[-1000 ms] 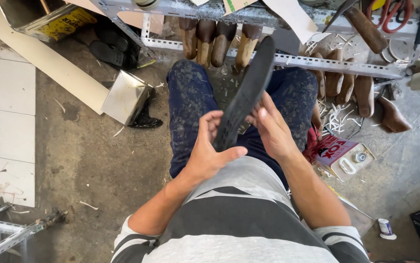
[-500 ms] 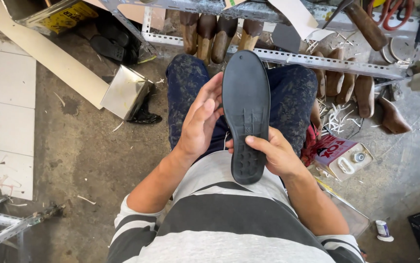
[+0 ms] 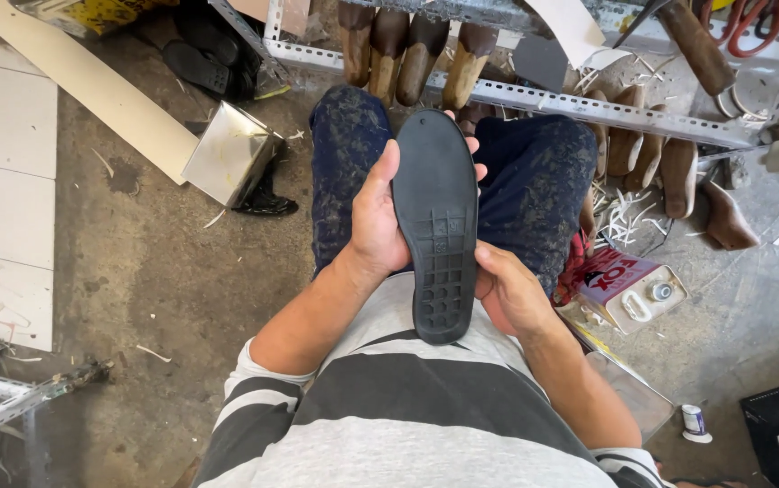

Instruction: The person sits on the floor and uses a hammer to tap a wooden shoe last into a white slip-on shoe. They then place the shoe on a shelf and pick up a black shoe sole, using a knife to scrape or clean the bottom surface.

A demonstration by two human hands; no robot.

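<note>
Sole, black rubber, now lies tread-up and flat across the lap, turned from its edge-on tilt a second ago, left hand cupping its side, right hand gripping its near heel.

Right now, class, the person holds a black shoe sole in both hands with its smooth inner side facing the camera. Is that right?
Not quite. The head view shows the black shoe sole with its gridded tread side facing the camera, held by the left hand and right hand.

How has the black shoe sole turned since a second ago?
Yes. The black shoe sole went from edge-on and tilted to tread-up, lying along the lap, roughly square to the perforated metal rail.
</note>
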